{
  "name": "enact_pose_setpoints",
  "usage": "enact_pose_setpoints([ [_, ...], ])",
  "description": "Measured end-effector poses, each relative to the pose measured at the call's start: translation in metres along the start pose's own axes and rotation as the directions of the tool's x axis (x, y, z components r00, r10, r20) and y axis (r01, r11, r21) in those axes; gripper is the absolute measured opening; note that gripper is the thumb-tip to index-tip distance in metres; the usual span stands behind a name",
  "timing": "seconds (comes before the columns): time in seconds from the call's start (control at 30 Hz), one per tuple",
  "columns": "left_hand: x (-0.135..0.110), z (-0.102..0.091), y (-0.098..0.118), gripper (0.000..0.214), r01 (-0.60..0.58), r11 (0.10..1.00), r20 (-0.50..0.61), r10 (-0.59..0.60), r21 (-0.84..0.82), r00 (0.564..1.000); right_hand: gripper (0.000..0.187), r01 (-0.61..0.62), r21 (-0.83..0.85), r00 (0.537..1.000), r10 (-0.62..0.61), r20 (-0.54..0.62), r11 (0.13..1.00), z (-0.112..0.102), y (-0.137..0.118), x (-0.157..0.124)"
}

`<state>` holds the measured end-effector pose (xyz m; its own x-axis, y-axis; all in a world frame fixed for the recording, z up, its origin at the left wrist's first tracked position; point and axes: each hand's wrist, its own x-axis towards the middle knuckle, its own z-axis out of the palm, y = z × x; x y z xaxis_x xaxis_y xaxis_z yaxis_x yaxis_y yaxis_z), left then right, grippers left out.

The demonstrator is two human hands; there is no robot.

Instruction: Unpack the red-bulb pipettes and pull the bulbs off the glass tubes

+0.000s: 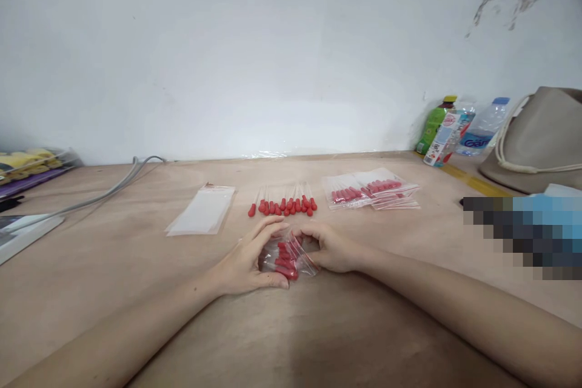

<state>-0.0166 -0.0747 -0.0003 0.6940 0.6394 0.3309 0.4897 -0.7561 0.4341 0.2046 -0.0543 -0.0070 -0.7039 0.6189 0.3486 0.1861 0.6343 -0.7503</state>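
Note:
Between my hands is a clear plastic bag point(269, 250) with several red-bulbed droppers point(286, 268) inside, their bulbs toward the right. My left hand point(248, 257) curls around the bag's left side, thumb along its near edge. At the other end, my right hand point(331, 247) pinches the bag's mouth. Just beyond lies a row of loose droppers point(286, 205), red bulbs facing me and thin clear stems pointing away. To the right sits a pile of filled bags point(373, 188). A stack of flat, unfilled bags point(202, 211) lies to the left.
Bottles and a carton point(441, 139) stand at the back right beside a beige bag point(539, 139). A grey cable point(104, 191) crosses the left side toward a white-edged object point(31, 236). Yellow items in plastic point(31, 167) lie far left. A wall point(273, 60) closes the table's back.

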Motion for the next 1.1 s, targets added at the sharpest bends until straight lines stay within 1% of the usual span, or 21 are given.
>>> enact_pose_setpoints([
  [0.07,0.001,0.0,0.0,0.08,-0.014,1.0,-0.001,0.014,-0.009,1.0,0.022,-0.021,0.07,0.999,0.018,0.037,0.997,-0.001,0.0,0.002],
  [0.13,0.001,0.0,0.0,0.079,-0.019,1.0,-0.008,0.019,-0.017,1.0,0.02,-0.053,0.135,0.998,0.047,0.048,0.989,0.0,0.002,0.002],
  [0.2,0.001,0.0,0.0,0.078,-0.023,0.999,-0.013,0.023,-0.027,1.0,0.018,-0.076,0.137,0.997,0.075,0.008,0.988,0.001,0.004,-0.001],
  [0.33,0.001,-0.001,0.001,0.074,-0.027,0.999,-0.008,0.027,-0.03,1.0,0.019,-0.127,0.064,0.983,0.135,-0.127,0.99,0.0,0.007,-0.009],
  [0.4,0.0,-0.001,0.001,0.075,-0.023,0.999,-0.004,0.023,-0.024,1.0,0.019,-0.139,0.056,0.982,0.145,-0.12,0.989,-0.004,0.004,-0.012],
  [0.43,0.0,-0.001,0.0,0.075,-0.021,1.0,-0.003,0.021,-0.022,1.0,0.02,-0.122,0.039,0.988,0.125,-0.088,0.992,-0.007,0.001,-0.013],
  [0.5,-0.001,-0.001,0.0,0.075,-0.013,1.0,0.005,0.013,-0.017,1.0,0.022,-0.036,-0.036,0.999,0.036,-0.007,0.999,-0.011,-0.006,-0.013],
  [0.6,-0.002,-0.001,-0.001,0.073,0.009,1.0,0.015,-0.009,-0.008,1.0,0.023,0.094,-0.15,0.994,-0.083,0.077,0.984,-0.015,-0.014,-0.011],
  [0.67,-0.003,-0.001,0.0,0.073,0.027,1.0,0.017,-0.027,-0.007,0.999,0.021,0.114,-0.171,0.991,-0.101,0.081,0.979,-0.014,-0.014,-0.011],
  [0.73,-0.003,-0.001,0.0,0.072,0.028,1.0,0.013,-0.028,-0.012,1.0,0.02,0.094,-0.15,0.995,-0.087,0.055,0.984,-0.013,-0.011,-0.012],
  [0.8,-0.002,-0.002,0.001,0.072,0.017,1.0,0.009,-0.016,-0.02,1.0,0.022,0.039,-0.085,0.999,-0.038,0.014,0.996,-0.012,-0.006,-0.013],
  [0.83,-0.002,-0.002,0.001,0.072,0.013,1.0,0.007,-0.013,-0.021,1.0,0.023,-0.009,-0.037,1.0,0.008,-0.003,0.999,-0.012,-0.004,-0.014],
  [0.87,-0.002,-0.003,0.002,0.072,0.016,1.0,0.008,-0.016,-0.02,1.0,0.023,-0.068,0.018,0.997,0.068,-0.02,0.998,-0.014,-0.002,-0.015],
  [0.93,-0.002,-0.004,0.003,0.071,0.03,0.999,0.01,-0.03,-0.015,1.0,0.022,-0.193,0.146,0.978,0.201,-0.048,0.97,-0.022,0.002,-0.015],
  [1.0,-0.002,-0.004,0.004,0.07,0.034,0.999,0.009,-0.034,-0.023,0.999,0.024,-0.264,0.264,0.953,0.293,-0.078,0.928,-0.036,0.003,-0.015],
  [1.1,-0.004,-0.004,0.003,0.068,0.03,0.997,0.008,-0.03,-0.073,1.0,0.027,-0.294,0.36,0.921,0.364,-0.142,0.885,-0.066,0.004,-0.015],
])
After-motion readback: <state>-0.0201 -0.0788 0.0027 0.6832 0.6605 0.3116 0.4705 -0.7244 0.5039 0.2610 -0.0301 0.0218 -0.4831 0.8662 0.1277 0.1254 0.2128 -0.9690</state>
